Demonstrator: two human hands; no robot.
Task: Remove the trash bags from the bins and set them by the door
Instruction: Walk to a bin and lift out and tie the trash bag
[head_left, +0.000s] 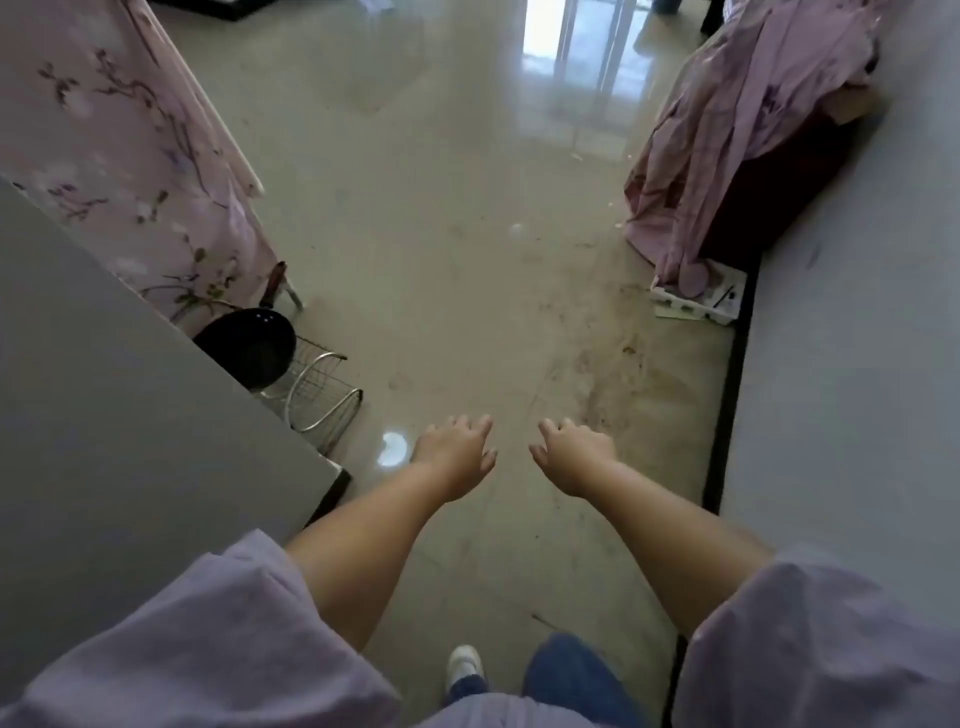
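My left hand (456, 453) and my right hand (571, 453) are stretched out in front of me over a glossy beige floor, palms down. Both hold nothing, with fingers loosely spread. They are a short gap apart, near the middle of the view. No trash bag and no bin is visible anywhere. Bright light from a glass door or window (576, 47) reflects on the floor at the far end of the room.
A grey panel (130, 415) stands close at my left, with a black pan (244, 345) in a wire rack (317, 395) beyond it. Floral pink cloth (114, 156) hangs at left. Cloth-draped furniture (737, 145) and a white box (701, 299) stand at right, beside a grey wall (857, 364).
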